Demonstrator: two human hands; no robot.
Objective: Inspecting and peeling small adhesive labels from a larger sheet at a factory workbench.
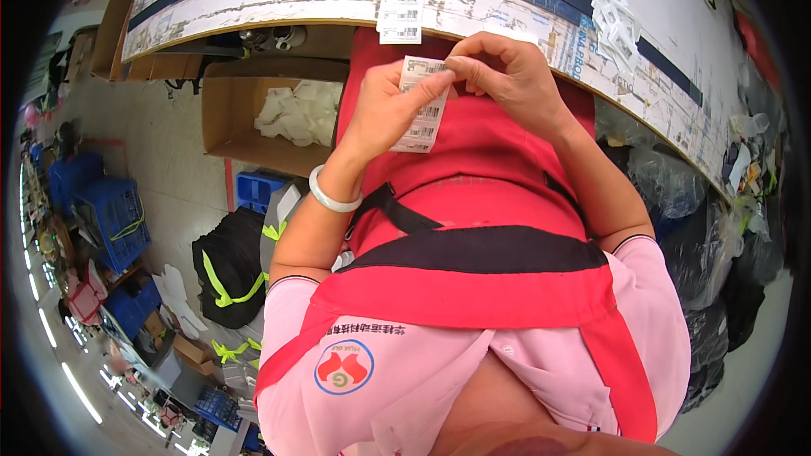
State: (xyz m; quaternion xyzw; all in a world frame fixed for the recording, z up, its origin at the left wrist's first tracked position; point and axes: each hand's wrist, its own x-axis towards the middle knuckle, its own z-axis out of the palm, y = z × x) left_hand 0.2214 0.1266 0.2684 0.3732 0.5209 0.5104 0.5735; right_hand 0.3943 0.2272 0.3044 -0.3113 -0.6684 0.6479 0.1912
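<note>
My left hand [380, 110] grips a strip of white printed barcode labels [425, 125], its thumb pressed flat across the front. The strip hangs over my lap, just off the table's near edge. Close beside its upper end is my right hand [514, 80], with thumb and forefinger pinched together; whatever sits between those fingertips is too small to make out. Another label strip [401, 0] lies on the table and drapes over the edge, just beyond my left hand.
The worn white table [312, 4] carries dark tape bands and a loose pile of white labels [615, 25] at right. Below its left part, a cardboard box [232, 122] holds crumpled white paper. Plastic-wrapped bundles [676, 186] crowd the right; blue crates [110, 219] stand left.
</note>
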